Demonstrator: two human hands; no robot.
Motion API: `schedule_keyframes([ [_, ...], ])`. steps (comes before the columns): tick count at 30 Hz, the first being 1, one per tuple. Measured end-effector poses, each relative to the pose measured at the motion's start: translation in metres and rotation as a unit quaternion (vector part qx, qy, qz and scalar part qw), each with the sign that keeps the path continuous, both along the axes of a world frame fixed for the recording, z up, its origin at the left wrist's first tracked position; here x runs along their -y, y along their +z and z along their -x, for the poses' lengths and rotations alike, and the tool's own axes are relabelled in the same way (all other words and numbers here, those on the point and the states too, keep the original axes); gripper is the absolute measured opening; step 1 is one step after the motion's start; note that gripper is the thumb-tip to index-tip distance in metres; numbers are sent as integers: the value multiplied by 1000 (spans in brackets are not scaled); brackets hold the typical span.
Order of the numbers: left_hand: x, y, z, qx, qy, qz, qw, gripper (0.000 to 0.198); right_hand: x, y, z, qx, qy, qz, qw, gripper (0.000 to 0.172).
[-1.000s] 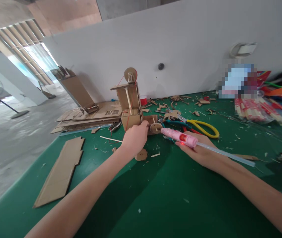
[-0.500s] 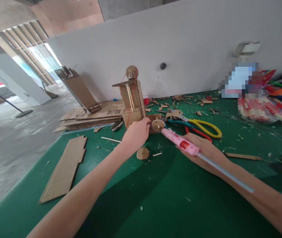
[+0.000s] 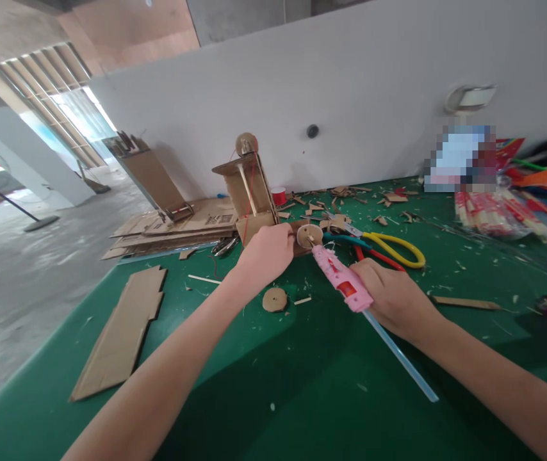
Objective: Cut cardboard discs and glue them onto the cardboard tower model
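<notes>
My right hand is wrapped round a pink glue gun, a long clear glue stick sticking out of its back end. The gun's nozzle meets the short stick at the centre of a cardboard disc. My left hand is closed at the base of the cardboard model, beside that disc; its fingertips are partly hidden, so I cannot make out exactly what they grip. The upright cardboard model carries a wooden stick, a red string and a round disc on top. Another cardboard disc lies loose on the green table.
Yellow-handled scissors and red-and-teal-handled pliers lie just beyond my right hand. At left are a flat cardboard piece and stacked cardboard sheets. Cardboard scraps lie along the wall; bagged sticks are at right.
The glue gun has turned so that its back end and glue stick point more toward me. Its nozzle now reaches the disc's centre stick. My left hand stays at the model's base.
</notes>
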State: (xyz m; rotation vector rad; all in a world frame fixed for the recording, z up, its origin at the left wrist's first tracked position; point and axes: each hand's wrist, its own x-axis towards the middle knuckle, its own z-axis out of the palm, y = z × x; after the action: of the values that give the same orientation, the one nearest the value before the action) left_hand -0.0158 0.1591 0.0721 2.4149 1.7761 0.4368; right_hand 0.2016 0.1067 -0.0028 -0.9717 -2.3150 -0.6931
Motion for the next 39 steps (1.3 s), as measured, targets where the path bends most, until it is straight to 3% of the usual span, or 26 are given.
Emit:
schedule_keyframes([
  [17, -2, -1, -6, -16, 33, -29, 999, 29, 4, -1, 15, 19, -62, -64, 996, 21],
  [31, -2, 3, -5, -12, 41, -25, 999, 28, 2, -2, 10, 24, -44, -58, 997, 20],
  [39, -2, -1, -7, -15, 40, -22, 999, 29, 1, -3, 13, 13, -67, -33, 997, 21],
])
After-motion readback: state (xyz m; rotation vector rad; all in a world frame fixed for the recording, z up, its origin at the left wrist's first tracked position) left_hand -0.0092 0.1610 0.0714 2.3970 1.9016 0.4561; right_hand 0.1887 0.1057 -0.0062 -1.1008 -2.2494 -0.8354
